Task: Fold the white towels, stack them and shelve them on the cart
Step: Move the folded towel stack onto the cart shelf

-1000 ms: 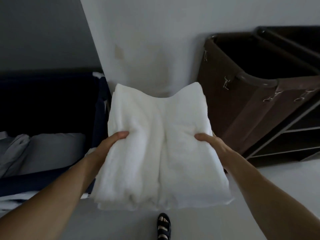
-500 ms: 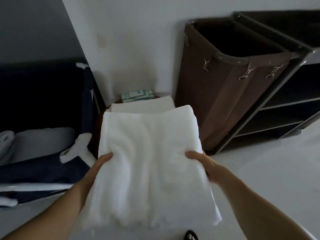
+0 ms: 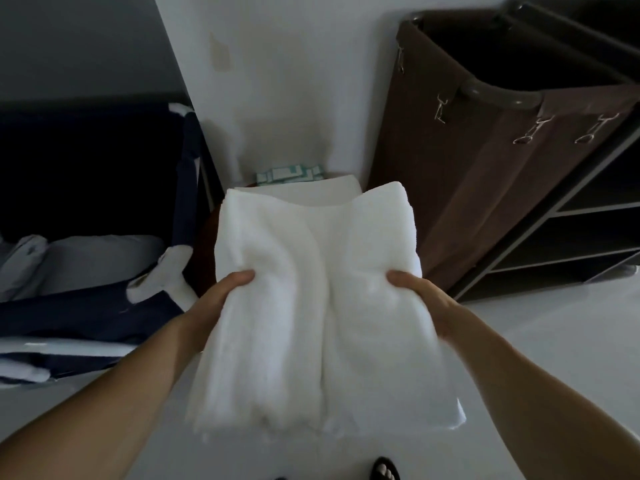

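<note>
We hold one folded towel (image 3: 318, 306) in the air, to the left of the cart (image 3: 575, 233) and apart from it. Our left hand (image 3: 221, 292) grips its left edge and our right hand (image 3: 422, 292) grips its right edge. Each thumb lies curled on top, and the fingers are hidden under the cloth. We judge that both hands are closed on the towel, pinching it between thumb and fingers. The towel lies in several layers with a soft crease down its middle, and its near edge hangs a little loose.

Also left of the cart, but nearer the wall, another folded white piece (image 3: 332, 194) lies on a small dark bench (image 3: 207, 251), partly hidden behind the held towel. A green-patterned packet (image 3: 291, 173) sits just behind it.

By our reading, the folding of this towel is done or nearly done, and a stack has been started on the bench, so laying this one on top looks like the next step. Shelving has not begun as far as we can see: every white piece in view lies left of the cart. The cart's shelves (image 3: 595, 209) are too dark to show more. We cannot tell how many towels are left to fold.
</note>
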{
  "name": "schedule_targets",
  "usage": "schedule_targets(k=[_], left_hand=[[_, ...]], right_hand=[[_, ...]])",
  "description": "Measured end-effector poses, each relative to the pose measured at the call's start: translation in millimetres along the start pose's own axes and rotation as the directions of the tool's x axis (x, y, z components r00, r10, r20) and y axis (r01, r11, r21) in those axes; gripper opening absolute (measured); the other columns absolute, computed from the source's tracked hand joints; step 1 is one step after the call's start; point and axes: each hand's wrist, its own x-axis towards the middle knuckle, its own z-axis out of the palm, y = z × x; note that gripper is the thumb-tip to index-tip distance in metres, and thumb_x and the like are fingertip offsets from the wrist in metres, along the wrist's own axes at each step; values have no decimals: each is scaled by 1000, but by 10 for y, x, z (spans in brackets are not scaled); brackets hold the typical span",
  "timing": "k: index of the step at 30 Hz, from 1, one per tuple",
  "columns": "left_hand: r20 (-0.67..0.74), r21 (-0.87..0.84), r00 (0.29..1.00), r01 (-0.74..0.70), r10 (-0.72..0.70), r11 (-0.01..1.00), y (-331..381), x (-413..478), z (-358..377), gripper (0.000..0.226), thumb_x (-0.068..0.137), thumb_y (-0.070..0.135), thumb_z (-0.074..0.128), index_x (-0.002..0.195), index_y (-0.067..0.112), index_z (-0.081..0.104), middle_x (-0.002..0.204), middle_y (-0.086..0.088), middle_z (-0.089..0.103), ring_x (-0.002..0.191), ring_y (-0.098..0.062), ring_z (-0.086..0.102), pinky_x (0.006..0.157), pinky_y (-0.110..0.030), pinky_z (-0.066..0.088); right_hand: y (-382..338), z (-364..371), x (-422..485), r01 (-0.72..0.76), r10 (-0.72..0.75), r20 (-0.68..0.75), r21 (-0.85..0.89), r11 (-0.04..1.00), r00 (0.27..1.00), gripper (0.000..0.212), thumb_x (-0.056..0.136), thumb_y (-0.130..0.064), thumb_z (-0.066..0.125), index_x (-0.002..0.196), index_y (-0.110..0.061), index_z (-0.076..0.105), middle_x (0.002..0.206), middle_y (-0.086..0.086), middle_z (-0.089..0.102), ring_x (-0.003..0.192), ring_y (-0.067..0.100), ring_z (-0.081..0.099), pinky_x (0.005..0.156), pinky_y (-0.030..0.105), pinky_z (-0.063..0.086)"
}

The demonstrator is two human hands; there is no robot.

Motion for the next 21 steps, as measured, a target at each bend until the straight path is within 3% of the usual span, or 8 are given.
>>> schedule_targets(k=[3,6,9,11,16,21], left_hand=[[31,41,999,-24,23,999,249,-184,205,37,91,37,63,122,17,66,114,-10,73,105,-29,69,83,-39,53],[9,67,998,-62,62,996,486,-367,483,45,84,38,71,123,17,67,112,-9,74,106,-29,69,93,-42,52],[52,114,992,-124,119,986,591,-551,913,33,88,33,68,116,16,68,107,-8,75,94,-25,73,82,-37,55],[91,140,985,-156,144,978,571,-668,1259,33,90,32,66,119,17,67,104,-6,76,89,-23,74,77,-36,55],[177,180,970,-196,165,964,305,-937,2361,34,89,29,66,120,14,66,99,-7,77,86,-25,75,67,-33,57],[248,193,958,-192,142,962,-103,-1019,3737,50,77,29,78,122,11,66,104,-11,76,93,-30,73,78,-40,57]], right_hand=[[-79,32,-188,14,-17,-61,-53,998,998,90,45,-41,90,124,-5,64,115,22,70,106,39,67,98,53,51],[-184,0,-506,95,-103,-147,-61,994,984,72,57,-38,83,120,-7,65,106,18,73,97,37,71,88,47,56],[-212,-157,-901,188,-188,-221,-24,982,957,55,71,-31,79,119,-9,64,101,14,75,89,32,73,74,38,58],[-190,-352,-1175,253,-247,-261,-9,967,933,57,67,-28,80,119,-10,64,99,14,75,86,31,73,69,36,59],[12,-1206,-1882,314,-293,-354,2,950,888,69,55,-32,80,120,-13,64,100,15,75,91,35,72,79,45,60],[241,-2337,-2660,368,-314,-466,27,930,828,65,53,-31,80,114,-15,66,96,14,76,87,34,73,73,42,60]])
